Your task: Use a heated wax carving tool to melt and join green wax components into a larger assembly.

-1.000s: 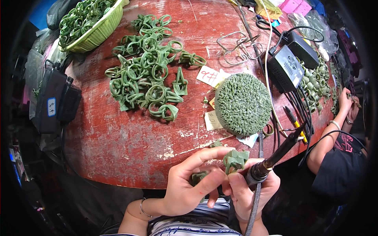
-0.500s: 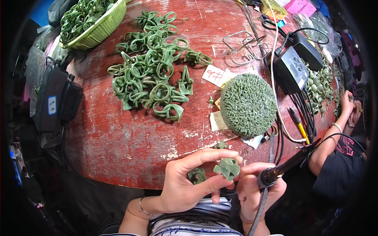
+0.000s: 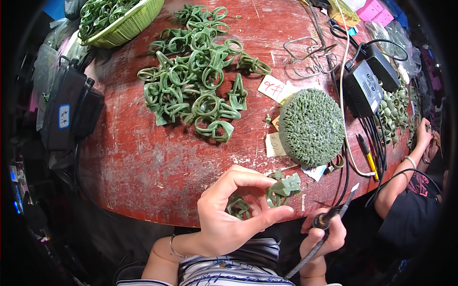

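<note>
Near the table's front edge, my left hand (image 3: 224, 209) pinches a green wax ring (image 3: 285, 187) between thumb and fingertips, its chunky, angular top facing up. A second green ring piece (image 3: 238, 208) sits deeper in the same hand, partly hidden by the fingers. Just to the right, my right hand (image 3: 324, 238) grips a dark corded hand tool (image 3: 341, 208) like a heated wax pen. Its pale, blade-like tip points up and right, apart from the ring. A grey braided cord (image 3: 303, 261) trails below that hand.
A round, rough green block (image 3: 312, 127) stands ahead, with paper tags around it. Linked green rings (image 3: 202, 71) lie piled beyond my left hand, near a yellow-green basket (image 3: 125, 31). Black power boxes (image 3: 361, 88), cables and a yellow pen (image 3: 369, 159) occupy the right. Another person's arm (image 3: 405, 171) reaches in there.
The tool has swung away from the ring, and my right hand has dropped lower. My left hand has turned the ring, so its band shows. The table view has shifted slightly right.
</note>
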A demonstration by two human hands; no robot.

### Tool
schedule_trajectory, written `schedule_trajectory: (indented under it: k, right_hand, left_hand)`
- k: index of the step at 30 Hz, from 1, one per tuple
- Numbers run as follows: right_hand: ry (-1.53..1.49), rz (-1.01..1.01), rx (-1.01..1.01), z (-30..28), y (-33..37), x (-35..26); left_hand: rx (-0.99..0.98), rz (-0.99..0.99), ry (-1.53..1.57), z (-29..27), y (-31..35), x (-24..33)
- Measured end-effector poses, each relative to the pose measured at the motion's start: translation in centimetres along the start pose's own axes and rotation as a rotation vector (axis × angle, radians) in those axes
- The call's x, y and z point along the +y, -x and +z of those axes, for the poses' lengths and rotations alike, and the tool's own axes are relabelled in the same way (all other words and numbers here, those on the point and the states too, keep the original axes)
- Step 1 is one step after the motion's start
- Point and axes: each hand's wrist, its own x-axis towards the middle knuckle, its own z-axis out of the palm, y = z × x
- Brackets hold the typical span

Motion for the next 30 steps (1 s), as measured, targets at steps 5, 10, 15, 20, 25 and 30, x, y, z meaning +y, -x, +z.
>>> schedule_trajectory:
  k: [5,10,15,20,25,30]
  right_hand:
    - [0.073,-0.074,-0.093,0.0,-0.2,0.1]
    - [0.188,-0.111,-0.131,0.1,-1.0,-0.6]
    - [0.214,-0.127,-0.136,0.1,-1.2,-0.8]
    - [0.221,-0.135,-0.148,0.0,-1.3,-0.8]
    - [0.211,-0.119,-0.177,0.0,-1.3,-0.7]
    - [0.200,-0.130,-0.166,0.1,-1.4,-0.7]
  left_hand:
    - [0.109,0.012,0.052,0.4,0.2,-0.3]
    - [0.066,0.026,0.024,0.3,0.1,-0.5]
    - [0.093,-0.022,0.060,0.4,0.2,-0.1]
    - [0.102,-0.004,0.062,0.4,0.2,-0.3]
    - [0.098,-0.003,0.056,0.3,0.2,-0.3]
    - [0.098,0.003,0.060,0.3,0.2,-0.3]
